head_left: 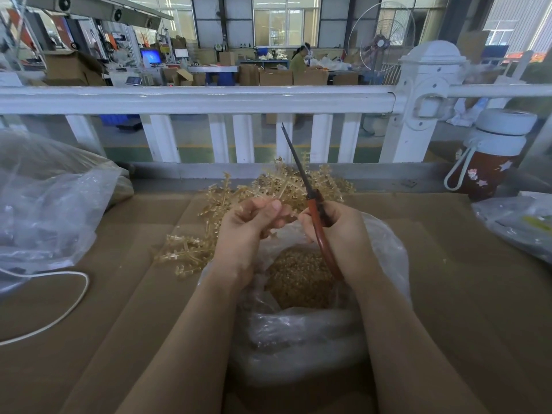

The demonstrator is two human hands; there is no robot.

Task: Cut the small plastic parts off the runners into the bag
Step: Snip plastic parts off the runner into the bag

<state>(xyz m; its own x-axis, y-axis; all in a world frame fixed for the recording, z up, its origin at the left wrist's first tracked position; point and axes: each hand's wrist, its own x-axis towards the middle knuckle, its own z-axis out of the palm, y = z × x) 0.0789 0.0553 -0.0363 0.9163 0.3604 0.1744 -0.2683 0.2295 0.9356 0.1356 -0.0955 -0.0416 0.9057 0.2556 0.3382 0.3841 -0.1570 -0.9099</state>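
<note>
My right hand (pixel 334 231) grips red-handled scissors (pixel 301 174), their dark blades pointing up and away, nearly closed. My left hand (pixel 248 222) pinches a translucent amber runner (pixel 286 219) between thumb and fingers, just left of the scissors' handle. Both hands hover over an open clear plastic bag (pixel 385 246) holding a heap of small amber parts (pixel 298 279). A pile of amber runners (pixel 268 183) lies on the cardboard beyond the hands, and several more runners (pixel 185 252) lie to the left of the bag.
Brown cardboard (pixel 119 294) covers the work surface. A crumpled clear bag (pixel 44 204) and a white cord (pixel 59 309) lie at the left. A bottle with a white lid (pixel 495 150) and another bag (pixel 519 222) are at the right. A white railing (pixel 209 100) runs along the far edge.
</note>
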